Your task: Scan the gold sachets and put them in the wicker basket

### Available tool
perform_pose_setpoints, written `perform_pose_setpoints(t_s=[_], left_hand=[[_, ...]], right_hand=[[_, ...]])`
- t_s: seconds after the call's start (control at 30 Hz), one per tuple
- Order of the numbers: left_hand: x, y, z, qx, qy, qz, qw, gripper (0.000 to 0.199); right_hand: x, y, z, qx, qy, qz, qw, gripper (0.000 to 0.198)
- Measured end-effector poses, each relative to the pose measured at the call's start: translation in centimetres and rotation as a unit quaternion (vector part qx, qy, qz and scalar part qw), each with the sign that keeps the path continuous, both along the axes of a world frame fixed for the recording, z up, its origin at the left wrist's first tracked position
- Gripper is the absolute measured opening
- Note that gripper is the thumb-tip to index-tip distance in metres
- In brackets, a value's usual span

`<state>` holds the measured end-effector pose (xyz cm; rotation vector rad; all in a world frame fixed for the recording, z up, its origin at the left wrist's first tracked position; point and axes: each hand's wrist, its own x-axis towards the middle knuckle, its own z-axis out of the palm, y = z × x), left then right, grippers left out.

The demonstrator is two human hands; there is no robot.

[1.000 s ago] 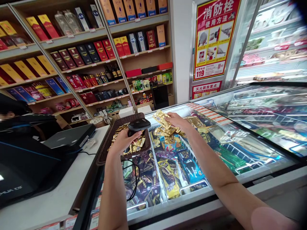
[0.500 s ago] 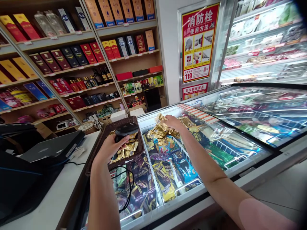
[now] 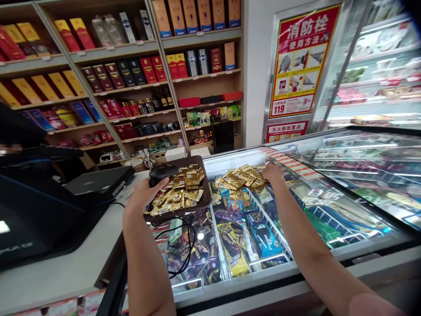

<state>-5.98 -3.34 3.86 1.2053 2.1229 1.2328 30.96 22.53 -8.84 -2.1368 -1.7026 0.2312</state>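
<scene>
My left hand (image 3: 142,196) is closed round a black barcode scanner (image 3: 161,172) at the left side of a brown woven basket (image 3: 206,193). Many gold foil packets (image 3: 184,186) fill this basket, which rests over the near left of a glass-top chest freezer. Inside the freezer, more gold packets (image 3: 245,176) lie piled on top of bagged ice creams. My right hand (image 3: 275,170) is at the right end of this pile, beside the orange-and-white striped strip (image 3: 294,163). Its fingertips are small and blurred, so whether they grip anything cannot be told.
A black cable (image 3: 189,250) loops over dark wrappers in the freezer. White wire dividers (image 3: 269,263) part its stock, such as a blue bag (image 3: 265,239). At left, a counter (image 3: 88,259) carries a black monitor (image 3: 33,219) and a laptop-like device (image 3: 98,182). Shelves of boxes stand behind.
My right hand has moved right across the gold pile. My left hand has drawn the scanner toward the basket's left side, uncovering more packets. The view has swung left.
</scene>
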Motion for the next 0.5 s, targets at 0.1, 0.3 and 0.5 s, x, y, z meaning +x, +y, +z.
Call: perform_pose_setpoints(t_s=[0.1, 0.3, 0.5], left_hand=[[0.2, -0.2, 0.0, 0.006, -0.004, 0.011, 1.0, 0.06], [0.7, -0.6, 0.0, 0.035, -0.021, -0.033, 0.999, 0.058], [0.3, -1.1, -0.3, 0.061, -0.012, -0.055, 0.997, 0.057]], right_hand=[[-4.7, -2.5, 2.1, 0.087, -0.044, 0.114, 0.989, 0.036], [-18.6, -8.1, 3.6, 0.076, -0.099, 0.385, 0.914, 0.042], [-26.9, -8.4, 2.0, 0.035, -0.138, 0.471, 0.871, 0.038]])
